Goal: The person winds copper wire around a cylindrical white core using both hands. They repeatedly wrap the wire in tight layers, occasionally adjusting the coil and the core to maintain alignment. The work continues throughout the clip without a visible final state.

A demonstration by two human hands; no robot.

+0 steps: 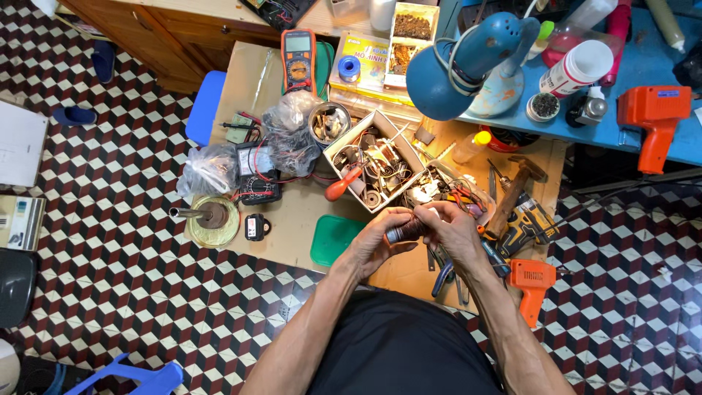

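Both my hands meet over the low wooden work board (pixel 292 219), close to my body. My left hand (pixel 376 241) and my right hand (pixel 453 234) together grip a small dark cylindrical coil part (pixel 406 231), with the fingers of both wrapped round it. Just beyond them stands a white cardboard box (pixel 349 143) full of wires, coils and small parts, with a red-handled screwdriver (pixel 342 184) leaning at its near corner. Pliers and other hand tools (pixel 446 267) lie under my right wrist.
A green lid (pixel 333 240), a spool on a yellow disc (pixel 214 218), plastic bags (pixel 208 170), two multimeters (pixel 298 60), a hammer (pixel 512 197), a cordless drill (pixel 530 223) and an orange soldering gun (pixel 530 285) surround me. A blue lamp (pixel 461 62) hangs over a blue table (pixel 658 62).
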